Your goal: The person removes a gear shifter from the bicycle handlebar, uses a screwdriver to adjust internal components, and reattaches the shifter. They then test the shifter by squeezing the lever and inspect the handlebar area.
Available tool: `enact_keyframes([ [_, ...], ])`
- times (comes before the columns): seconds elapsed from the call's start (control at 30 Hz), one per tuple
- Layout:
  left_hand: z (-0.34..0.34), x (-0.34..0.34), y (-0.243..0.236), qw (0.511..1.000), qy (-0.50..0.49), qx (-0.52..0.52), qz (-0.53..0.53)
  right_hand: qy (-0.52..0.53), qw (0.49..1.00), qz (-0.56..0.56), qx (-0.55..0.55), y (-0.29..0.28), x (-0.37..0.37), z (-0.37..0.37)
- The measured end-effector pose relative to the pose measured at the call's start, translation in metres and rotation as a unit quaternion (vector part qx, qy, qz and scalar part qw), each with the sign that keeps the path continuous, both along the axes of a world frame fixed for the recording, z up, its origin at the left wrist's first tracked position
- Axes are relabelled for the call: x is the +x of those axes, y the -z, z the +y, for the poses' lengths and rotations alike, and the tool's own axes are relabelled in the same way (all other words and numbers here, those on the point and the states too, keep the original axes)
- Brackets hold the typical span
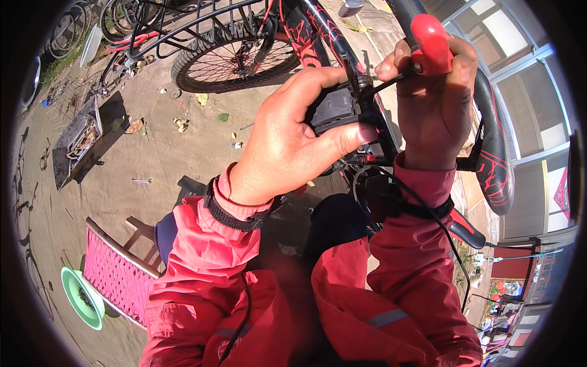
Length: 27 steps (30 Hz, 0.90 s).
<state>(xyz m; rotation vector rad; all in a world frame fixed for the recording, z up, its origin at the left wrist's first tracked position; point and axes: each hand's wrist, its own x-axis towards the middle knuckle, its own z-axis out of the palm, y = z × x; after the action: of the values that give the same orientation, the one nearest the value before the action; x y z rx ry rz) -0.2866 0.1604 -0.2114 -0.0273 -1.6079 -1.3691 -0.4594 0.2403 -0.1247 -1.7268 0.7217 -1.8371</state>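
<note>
A black and red bicycle (pixel 321 27) stands in front of me. My left hand (pixel 293 134) is closed round a black plastic block (pixel 335 109) on the bicycle, thumb on the near side and fingers at the far side, partly hidden. My right hand (pixel 434 104) grips a red-handled tool (pixel 431 46). From its handle a thin dark shaft slants down left to a small dark fitting (pixel 365 82) beside the block. Whether the tip sits in the fitting, I cannot tell. A black cable loops below my right wrist.
The bicycle's front wheel (pixel 241 61) and wire basket (pixel 189 27) are at the far left, its saddle (pixel 494 165) at right. A dustpan-like box (pixel 76 140) with litter lies left. Nearer stand a pink woven chair (pixel 119 272) and a green basin (pixel 82 298). Glazed panels (pixel 532 85) line the right.
</note>
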Motion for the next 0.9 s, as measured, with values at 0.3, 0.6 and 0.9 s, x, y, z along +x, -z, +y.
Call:
enact_keyframes([
  [0.3,0.002,0.011,0.011,0.940,0.251,0.228,0.049,0.065,0.998,0.026,0.007,-0.006,0.011,0.001],
  [0.6,0.005,0.010,0.020,0.912,0.282,0.298,0.015,0.111,0.991,0.022,0.069,-0.011,0.004,0.006],
  [0.9,-0.003,0.020,0.001,0.937,0.270,0.220,-0.036,0.084,0.992,-0.025,0.088,-0.012,0.010,0.010],
])
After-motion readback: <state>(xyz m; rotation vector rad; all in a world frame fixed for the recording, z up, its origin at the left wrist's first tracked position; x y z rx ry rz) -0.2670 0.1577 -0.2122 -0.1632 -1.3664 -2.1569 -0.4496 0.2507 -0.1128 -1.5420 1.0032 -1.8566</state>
